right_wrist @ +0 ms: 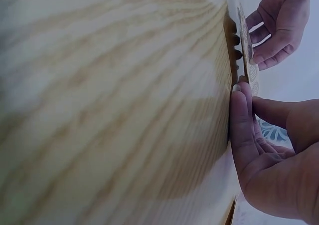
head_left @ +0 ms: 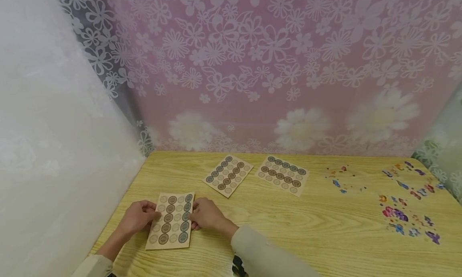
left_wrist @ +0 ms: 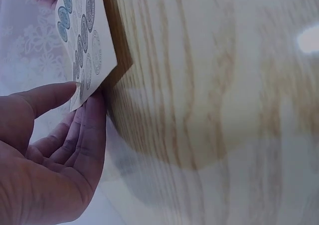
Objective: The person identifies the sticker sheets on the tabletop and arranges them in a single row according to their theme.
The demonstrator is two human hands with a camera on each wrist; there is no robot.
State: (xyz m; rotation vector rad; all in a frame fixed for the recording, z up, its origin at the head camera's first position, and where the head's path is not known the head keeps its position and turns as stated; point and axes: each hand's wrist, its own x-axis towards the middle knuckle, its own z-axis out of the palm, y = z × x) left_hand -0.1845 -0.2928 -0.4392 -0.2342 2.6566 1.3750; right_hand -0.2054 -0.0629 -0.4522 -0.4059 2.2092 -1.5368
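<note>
Between my two hands is a tan kraft sticker sheet [head_left: 172,220] with rows of round brown, blue-green and pale seals. My left hand [head_left: 138,217] pinches its left edge, thumb on the printed face and fingers beneath. On the opposite edge, my right hand [head_left: 207,214] grips it the same way. The left wrist view shows the sheet [left_wrist: 92,45] raised off the table, its shadow beside it. Seen nearly edge-on in the right wrist view, it stays between the thumb and fingers of the right hand [right_wrist: 269,155]. Whether several sheets are stacked there, I cannot tell.
Two similar sticker sheets, one tilted [head_left: 229,176] and one farther right [head_left: 282,175], lie flat on the wood-grain table [head_left: 288,229]. Small colourful flower and butterfly stickers [head_left: 395,213] spread over the right side. A pink floral curtain [head_left: 252,88] hangs behind; a white one [head_left: 54,128] is at left.
</note>
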